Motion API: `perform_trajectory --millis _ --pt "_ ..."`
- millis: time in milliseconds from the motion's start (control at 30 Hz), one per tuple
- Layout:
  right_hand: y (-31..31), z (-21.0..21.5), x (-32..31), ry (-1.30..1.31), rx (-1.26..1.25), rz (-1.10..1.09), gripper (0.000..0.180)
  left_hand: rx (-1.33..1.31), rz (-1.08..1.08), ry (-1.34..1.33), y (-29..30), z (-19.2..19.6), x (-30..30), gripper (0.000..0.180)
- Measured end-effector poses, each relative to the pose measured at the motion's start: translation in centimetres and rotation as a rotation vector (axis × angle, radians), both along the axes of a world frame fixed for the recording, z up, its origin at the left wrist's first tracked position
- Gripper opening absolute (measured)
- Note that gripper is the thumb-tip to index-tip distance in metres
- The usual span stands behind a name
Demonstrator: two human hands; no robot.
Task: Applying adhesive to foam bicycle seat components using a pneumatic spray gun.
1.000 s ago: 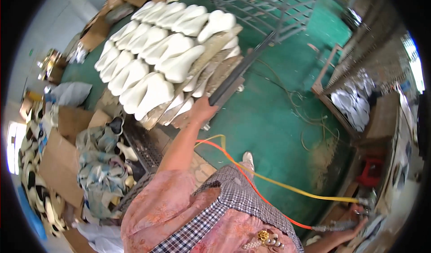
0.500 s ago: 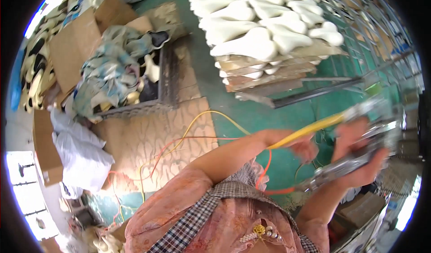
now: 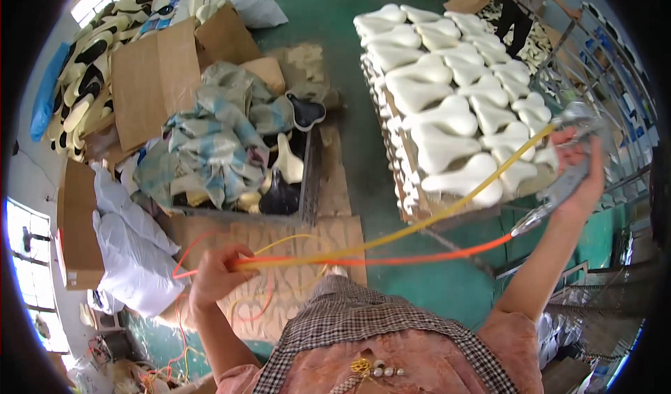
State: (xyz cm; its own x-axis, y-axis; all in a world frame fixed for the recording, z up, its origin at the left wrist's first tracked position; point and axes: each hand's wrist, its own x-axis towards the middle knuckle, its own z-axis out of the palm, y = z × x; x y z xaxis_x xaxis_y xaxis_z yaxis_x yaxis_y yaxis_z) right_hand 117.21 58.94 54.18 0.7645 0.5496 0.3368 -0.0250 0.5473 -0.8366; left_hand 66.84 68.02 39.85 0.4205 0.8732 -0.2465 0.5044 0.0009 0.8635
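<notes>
The right hand (image 3: 589,179) has its grip closed round the handle of a metal gun (image 3: 565,186), raised at the right by the near corner of the pile of white saddles (image 3: 437,132). An orange hose (image 3: 433,256) joins the handle's foot; a yellow hose (image 3: 447,214) joins near its head. The left hand (image 3: 218,274), above the cardboard (image 3: 342,237), has its grip curled round both hoses, probably to bear their weight and keep them from dragging. The saddles lie close in rows, apparently to save room.
</notes>
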Motion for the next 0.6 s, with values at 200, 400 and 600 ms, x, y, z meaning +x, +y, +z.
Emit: perform_trajectory --millis 200,400,600 --pt "11.4 1.2 2.1 -0.17 -0.322 0.096 0.03 0.264 -0.382 0.22 11.0 3.6 6.7 0.04" --pt "21.5 4.3 7.3 -0.252 -0.471 0.071 0.029 0.342 -0.553 0.125 23.9 3.1 15.1 0.036" --pt "34.6 5.6 11.3 -0.346 -0.666 0.103 0.029 0.246 -0.758 0.042 36.2 3.3 23.2 0.037"
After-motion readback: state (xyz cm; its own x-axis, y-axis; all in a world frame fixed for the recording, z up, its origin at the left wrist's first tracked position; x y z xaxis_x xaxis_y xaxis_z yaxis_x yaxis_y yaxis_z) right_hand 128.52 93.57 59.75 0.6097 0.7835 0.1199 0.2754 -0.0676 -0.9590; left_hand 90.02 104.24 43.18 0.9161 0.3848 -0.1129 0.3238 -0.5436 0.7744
